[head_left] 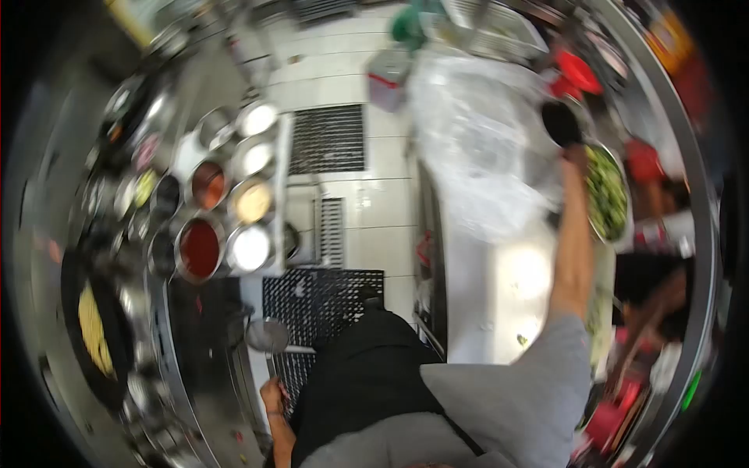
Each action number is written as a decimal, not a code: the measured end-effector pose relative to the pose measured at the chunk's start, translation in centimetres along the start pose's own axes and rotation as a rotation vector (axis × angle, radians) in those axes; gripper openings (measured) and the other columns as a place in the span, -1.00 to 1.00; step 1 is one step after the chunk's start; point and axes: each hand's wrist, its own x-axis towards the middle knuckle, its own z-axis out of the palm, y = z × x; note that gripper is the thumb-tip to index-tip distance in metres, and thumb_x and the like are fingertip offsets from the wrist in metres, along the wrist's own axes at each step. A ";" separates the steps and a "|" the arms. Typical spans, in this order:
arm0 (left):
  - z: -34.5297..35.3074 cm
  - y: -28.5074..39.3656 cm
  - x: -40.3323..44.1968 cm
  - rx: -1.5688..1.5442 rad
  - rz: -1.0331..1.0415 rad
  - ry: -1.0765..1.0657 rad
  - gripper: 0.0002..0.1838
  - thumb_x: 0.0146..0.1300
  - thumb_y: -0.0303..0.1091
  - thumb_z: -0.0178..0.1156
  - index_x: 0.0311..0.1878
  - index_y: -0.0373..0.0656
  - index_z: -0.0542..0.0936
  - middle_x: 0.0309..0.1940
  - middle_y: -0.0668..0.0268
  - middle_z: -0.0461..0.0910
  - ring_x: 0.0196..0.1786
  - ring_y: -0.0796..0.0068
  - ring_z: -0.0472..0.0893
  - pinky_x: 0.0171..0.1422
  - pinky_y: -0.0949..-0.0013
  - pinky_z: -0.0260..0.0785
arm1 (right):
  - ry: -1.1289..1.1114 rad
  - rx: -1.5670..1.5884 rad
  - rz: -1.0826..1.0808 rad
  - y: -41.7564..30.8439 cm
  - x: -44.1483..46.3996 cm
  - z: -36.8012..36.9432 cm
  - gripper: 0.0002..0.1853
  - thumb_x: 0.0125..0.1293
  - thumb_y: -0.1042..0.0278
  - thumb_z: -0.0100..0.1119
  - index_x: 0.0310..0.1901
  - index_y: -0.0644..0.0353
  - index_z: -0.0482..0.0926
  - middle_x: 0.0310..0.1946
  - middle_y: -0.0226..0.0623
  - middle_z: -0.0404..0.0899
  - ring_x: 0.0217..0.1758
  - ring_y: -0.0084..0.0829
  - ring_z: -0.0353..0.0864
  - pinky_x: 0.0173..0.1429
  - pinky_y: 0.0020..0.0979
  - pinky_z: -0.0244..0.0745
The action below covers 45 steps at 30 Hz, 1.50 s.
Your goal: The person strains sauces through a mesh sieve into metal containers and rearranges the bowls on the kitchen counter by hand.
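My right arm stretches far along the right-hand counter. The fingers of my right hand [575, 154] are blurred and seem closed on the near edge of a black round thing [560, 122], perhaps a bowl. Just right of that hand is a metal tray of chopped green vegetables [608, 193]. Low on the left, my left hand [273, 395] is curled closed beside the stove counter's edge; what it holds, if anything, is hidden. A round metal ladle or strainer [268, 335] lies above it, its handle pointing towards my dark apron.
Clear plastic sheeting [484, 132] covers much of the steel counter [468, 304]. Across the aisle stand several metal pots, one with red sauce [199, 248]. A black wok [95, 331] with yellowish food is at far left. Black mats [312, 300] lie on the tiled floor. Another person's arm [651, 312] shows at right.
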 end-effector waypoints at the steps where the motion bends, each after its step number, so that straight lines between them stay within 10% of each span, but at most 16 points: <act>1: 0.4 0.4 -1.0 -0.086 0.009 -0.011 -0.67 0.32 -0.29 0.15 -0.57 -0.17 0.45 -0.75 0.31 0.38 -0.76 0.46 0.38 -0.71 0.35 0.24 | 0.052 -0.019 -0.127 3.9 3.5 5.9 -0.58 0.07 0.02 0.35 -0.17 0.20 0.66 -0.19 0.03 0.65 -0.02 0.02 0.64 -0.04 -0.05 0.56; 5: 0.1 -1.1 -1.5 -0.138 0.148 -0.048 -0.71 0.37 -0.28 0.10 -0.50 -0.15 0.46 -0.70 0.34 0.41 -0.72 0.51 0.40 -0.68 0.37 0.24 | -0.017 1.083 -0.297 1.6 -4.1 -0.2 -0.50 0.33 0.22 0.15 0.26 0.25 0.45 0.03 -0.17 0.59 0.03 -0.21 0.59 0.30 -0.21 0.37; 24: -4.2 -8.4 -2.6 -0.612 0.006 0.310 -0.75 0.34 -0.29 0.14 -0.23 -0.33 0.62 -0.59 0.27 0.55 -0.70 0.47 0.49 -0.70 0.36 0.37 | -0.663 1.551 -0.396 -27.5 -27.4 -23.5 -0.40 0.23 0.48 0.14 0.35 0.22 0.34 0.02 -0.19 0.57 -0.06 -0.31 0.61 0.08 -0.36 0.52; 36: -9.0 -31.0 4.6 -1.244 -0.309 0.799 -0.82 0.30 -0.40 0.07 -0.37 -0.25 0.59 -0.62 0.17 0.57 -0.68 0.30 0.57 -0.68 0.19 0.43 | -1.312 1.539 -0.530 -42.9 -46.7 -30.8 -0.38 0.18 0.57 0.13 0.34 0.22 0.34 -0.03 -0.22 0.58 -0.14 -0.37 0.62 -0.04 -0.43 0.56; 39: -12.1 -36.2 4.4 -0.972 -0.453 0.799 -0.79 0.24 -0.39 0.06 -0.37 -0.21 0.67 -0.61 0.17 0.63 -0.60 0.32 0.66 -0.60 0.22 0.48 | -1.563 1.472 -0.570 -47.5 -53.2 -31.1 -0.37 0.17 0.59 0.13 0.34 0.22 0.34 -0.04 -0.23 0.59 -0.16 -0.38 0.62 -0.06 -0.45 0.57; 45: -18.8 -36.7 -1.1 -0.964 -0.621 1.542 -0.71 0.28 -0.33 0.04 -0.46 -0.33 0.60 -0.68 0.18 0.56 -0.67 0.31 0.58 -0.59 0.23 0.40 | -1.834 1.396 -0.757 -56.3 -68.9 -33.4 -0.40 -0.14 0.72 0.01 0.09 0.31 0.45 -0.06 -0.27 0.59 -0.08 -0.40 0.59 0.01 -0.50 0.54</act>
